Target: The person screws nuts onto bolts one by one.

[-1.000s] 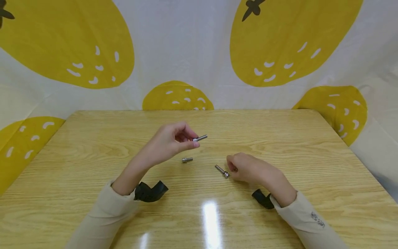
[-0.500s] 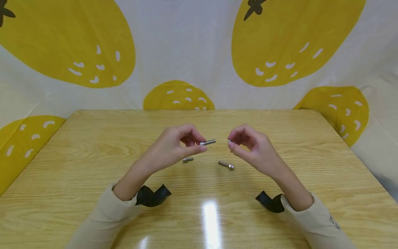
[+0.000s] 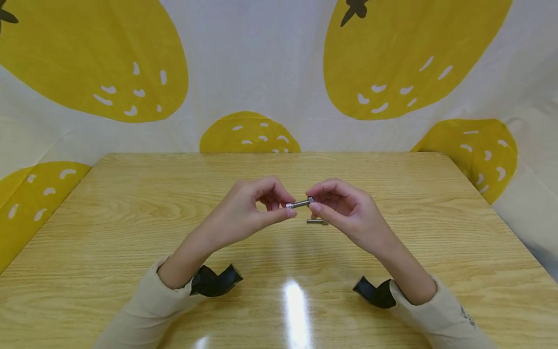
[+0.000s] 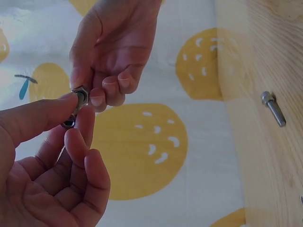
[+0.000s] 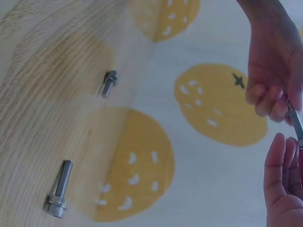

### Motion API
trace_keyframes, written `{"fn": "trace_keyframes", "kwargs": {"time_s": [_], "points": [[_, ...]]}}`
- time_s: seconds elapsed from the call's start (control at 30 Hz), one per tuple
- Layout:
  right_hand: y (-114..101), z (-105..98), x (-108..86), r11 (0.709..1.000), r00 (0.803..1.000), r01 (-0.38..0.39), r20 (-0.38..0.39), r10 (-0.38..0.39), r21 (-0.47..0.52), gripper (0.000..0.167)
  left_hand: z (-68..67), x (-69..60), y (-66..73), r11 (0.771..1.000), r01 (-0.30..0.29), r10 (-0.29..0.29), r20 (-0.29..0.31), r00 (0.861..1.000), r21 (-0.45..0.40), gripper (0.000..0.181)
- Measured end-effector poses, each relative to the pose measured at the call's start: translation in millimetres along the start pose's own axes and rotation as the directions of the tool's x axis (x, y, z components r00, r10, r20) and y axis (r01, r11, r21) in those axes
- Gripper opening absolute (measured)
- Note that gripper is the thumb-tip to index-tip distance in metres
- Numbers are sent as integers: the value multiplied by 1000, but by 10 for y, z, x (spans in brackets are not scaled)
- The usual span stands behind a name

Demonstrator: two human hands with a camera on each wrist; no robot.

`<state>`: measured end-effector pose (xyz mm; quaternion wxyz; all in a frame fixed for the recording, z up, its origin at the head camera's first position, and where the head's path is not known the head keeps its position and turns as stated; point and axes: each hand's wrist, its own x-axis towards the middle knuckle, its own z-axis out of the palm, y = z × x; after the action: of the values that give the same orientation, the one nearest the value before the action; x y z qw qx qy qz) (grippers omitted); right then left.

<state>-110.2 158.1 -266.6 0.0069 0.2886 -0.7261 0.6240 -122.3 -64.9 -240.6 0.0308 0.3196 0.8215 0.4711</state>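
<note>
In the head view, my left hand (image 3: 240, 211) pinches a silver socket-head bolt (image 3: 300, 203) by its head end, between thumb and fingertips. The bolt points right, above the table. My right hand (image 3: 350, 211) pinches a hex nut (image 3: 311, 199) at the bolt's free end; whether the threads are engaged I cannot tell. The left wrist view shows the nut (image 4: 82, 95) and the bolt's socket head (image 4: 69, 123) close together among the fingertips. In the right wrist view, the held bolt (image 5: 297, 124) lies between both hands at the right edge.
A long bolt (image 5: 59, 191) with a ring of hardware by its head and a shorter bolt (image 5: 109, 84) lie on the wooden table (image 3: 131, 232). The left hand hides the shorter one in the head view. Behind hangs a patterned cloth (image 3: 257, 72).
My right hand has risen from beside the long bolt with a nut and moved left to the held bolt's tip. My left hand has shifted slightly right with its bolt.
</note>
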Motion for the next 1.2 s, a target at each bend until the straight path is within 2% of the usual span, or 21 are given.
{"fn": "trace_keyframes", "kwargs": {"time_s": [0.17,0.37,0.53,0.73,1.03,1.2], "points": [[-12,6,-2,997,998,64,13,-65,37,23,-5,-4,14,1000,7,-8,-35,999,-16,12],[-15,14,5,990,991,136,2,-136,26,24,-15,-7,26,994,37,-43,-53,998,-100,11],[-25,22,3,985,986,169,-1,-169,34,20,-16,-13,39,990,44,-51,-50,997,-131,9],[-39,43,7,973,973,231,-21,-231,-5,18,-18,-14,68,984,62,-69,-38,997,-170,6],[-48,66,-4,975,974,224,-41,-223,9,18,0,-17,81,980,46,-52,-25,998,-195,5],[-31,76,-10,979,978,191,-71,-196,-67,14,30,-18,77,980,24,-34,-50,998,-196,5]]}}
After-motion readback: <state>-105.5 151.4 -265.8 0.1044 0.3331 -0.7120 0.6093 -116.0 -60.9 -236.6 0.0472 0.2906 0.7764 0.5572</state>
